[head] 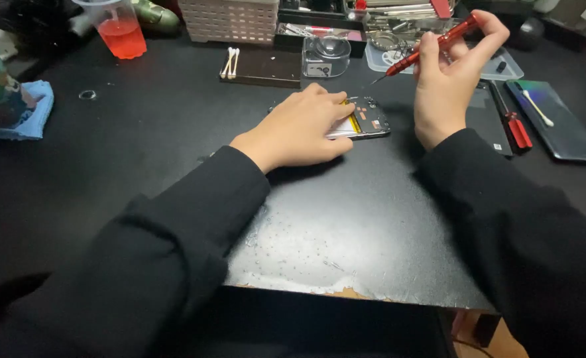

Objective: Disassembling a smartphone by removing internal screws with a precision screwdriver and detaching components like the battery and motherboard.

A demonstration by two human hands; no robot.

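Black tabletop (pixel 140 146), matte, worn and scratched near the front edge. Dark sleeves on both arms. Left hand (pixel 303 129) flat, palm down, fingers loosely together, pressing on opened phone (pixel 366 119); phone at tabletop centre, back removed, internals and yellow strip exposed. Right hand (pixel 449 83) raised just right of phone, closed around red screwdriver (pixel 432 46); tip angled down-left, above phone's upper edge, contact not discernible. Far right: dark phone back cover (pixel 561 122) with cotton swab (pixel 538 108) on top. Beside it: second red-handled screwdriver (pixel 513 122), lying flat. Far left: blue cloth (pixel 31 113). Top left: clear cup (pixel 120 28) of red liquid. Behind phone: dark tray (pixel 266 67) with cotton swabs.
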